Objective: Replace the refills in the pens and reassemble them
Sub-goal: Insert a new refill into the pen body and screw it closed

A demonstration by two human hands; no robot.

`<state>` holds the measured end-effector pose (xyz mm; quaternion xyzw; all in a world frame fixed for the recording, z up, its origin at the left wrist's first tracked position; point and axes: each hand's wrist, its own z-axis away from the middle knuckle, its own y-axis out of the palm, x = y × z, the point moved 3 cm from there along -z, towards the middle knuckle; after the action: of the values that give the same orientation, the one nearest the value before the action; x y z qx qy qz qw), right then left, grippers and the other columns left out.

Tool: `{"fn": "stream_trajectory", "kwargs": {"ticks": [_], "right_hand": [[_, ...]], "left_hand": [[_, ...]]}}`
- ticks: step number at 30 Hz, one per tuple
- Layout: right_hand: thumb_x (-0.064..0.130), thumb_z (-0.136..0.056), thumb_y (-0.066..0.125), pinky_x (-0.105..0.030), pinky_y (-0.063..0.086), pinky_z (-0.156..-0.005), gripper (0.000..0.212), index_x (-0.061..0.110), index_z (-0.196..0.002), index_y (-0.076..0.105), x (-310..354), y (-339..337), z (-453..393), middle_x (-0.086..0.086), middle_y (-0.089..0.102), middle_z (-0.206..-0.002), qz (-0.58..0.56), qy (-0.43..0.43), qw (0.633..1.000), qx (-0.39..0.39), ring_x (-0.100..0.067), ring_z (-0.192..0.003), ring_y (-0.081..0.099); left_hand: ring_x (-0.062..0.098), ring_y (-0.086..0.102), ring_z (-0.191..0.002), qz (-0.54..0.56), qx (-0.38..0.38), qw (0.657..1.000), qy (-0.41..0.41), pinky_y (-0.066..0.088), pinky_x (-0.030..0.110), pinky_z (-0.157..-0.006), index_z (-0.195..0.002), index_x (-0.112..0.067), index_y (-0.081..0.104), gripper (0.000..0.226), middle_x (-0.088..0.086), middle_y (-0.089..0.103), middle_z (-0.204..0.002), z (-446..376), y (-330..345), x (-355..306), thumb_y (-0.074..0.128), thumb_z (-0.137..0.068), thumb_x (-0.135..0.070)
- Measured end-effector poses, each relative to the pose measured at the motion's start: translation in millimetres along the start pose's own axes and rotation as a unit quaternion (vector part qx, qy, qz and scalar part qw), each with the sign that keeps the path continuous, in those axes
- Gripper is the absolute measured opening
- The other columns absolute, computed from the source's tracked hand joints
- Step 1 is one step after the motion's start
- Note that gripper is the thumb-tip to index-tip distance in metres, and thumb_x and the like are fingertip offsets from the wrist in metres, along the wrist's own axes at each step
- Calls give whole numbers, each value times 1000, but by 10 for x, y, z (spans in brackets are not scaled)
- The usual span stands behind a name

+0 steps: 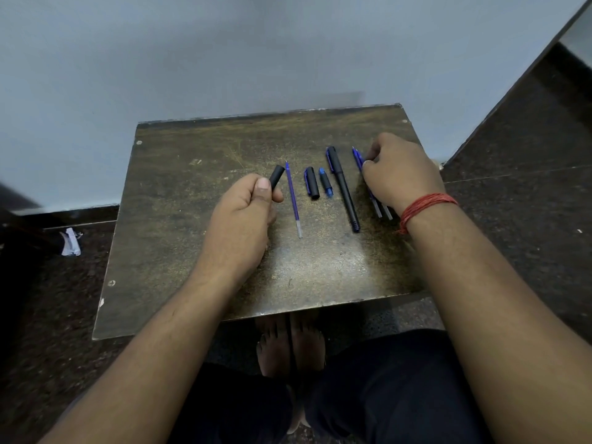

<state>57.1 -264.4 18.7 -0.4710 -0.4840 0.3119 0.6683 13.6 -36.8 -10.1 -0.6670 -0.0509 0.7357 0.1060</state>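
My left hand is closed around a black pen barrel, whose open end sticks up past my thumb. Just right of it a blue refill lies alone on the small worn table. Further right lie a black cap with a blue clip, a short black and blue tip piece and a whole capped black pen. My right hand rests on a few blue refills at the table's right side, fingertips pinching them. Their lower ends show below my palm.
A red thread band circles my right wrist. The table stands against a pale wall, with dark speckled floor around it. A scrap of white paper lies on the floor at left. Bare feet show under the table's near edge.
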Motion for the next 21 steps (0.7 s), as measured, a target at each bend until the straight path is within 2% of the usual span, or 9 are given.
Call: {"fn": "stream_trajectory", "kwargs": {"ticks": [4, 8, 12, 16, 19, 21], "right_hand": [[24, -92, 48, -49, 44, -98, 19, 22, -106, 60, 50, -49, 38, -3, 68, -107, -5, -2, 1000, -16, -30, -108, 58], [26, -94, 49, -46, 49, -92, 15, 19, -100, 62, 282, -114, 188, -1, 66, -98, -30, -72, 995, -58, -27, -99, 60], [26, -95, 50, -35, 46, -76, 18, 16, -101, 63, 622, 16, 394, -5, 68, -100, 22, -175, 984, -13, -30, -98, 61], [26, -96, 50, -33, 40, -64, 11, 19, -94, 58, 793, 149, 520, -7, 63, -93, 90, -213, 973, 19, -31, -87, 63], [27, -97, 52, -34, 38, -62, 11, 21, -88, 51, 838, 190, 586, -8, 58, -88, 133, -221, 966, 30, -30, -77, 56], [25, -96, 56, -34, 39, -64, 9, 17, -95, 60, 857, 221, 614, -11, 65, -97, 144, -221, 964, 44, -33, -86, 64]], "left_hand": [[13, 35, -52, -6, -4, 1000, 2, 36, 44, -61, -82, -31, 63, 36, -10, 44, -59, 1, -7, -9, 38, -97, -51], [15, 36, -55, -3, -16, 1000, 2, 36, 44, -61, -83, -30, 64, 36, -9, 45, -61, 2, -35, -24, 38, -97, -51], [13, 38, -54, -5, -42, 999, -2, 37, 43, -62, -82, -28, 64, 36, -12, 45, -57, -13, -66, -37, 39, -96, -50], [12, 36, -52, 4, -53, 999, 2, 35, 42, -61, -84, -24, 62, 35, -12, 42, -53, -16, -90, -53, 38, -104, -41], [11, 35, -51, 10, -56, 998, 4, 35, 42, -61, -86, -21, 61, 34, -12, 42, -53, -24, -101, -55, 37, -107, -36], [12, 34, -51, 15, -55, 998, 5, 35, 43, -60, -86, -22, 61, 34, -12, 42, -53, -29, -104, -60, 37, -104, -39]]}}
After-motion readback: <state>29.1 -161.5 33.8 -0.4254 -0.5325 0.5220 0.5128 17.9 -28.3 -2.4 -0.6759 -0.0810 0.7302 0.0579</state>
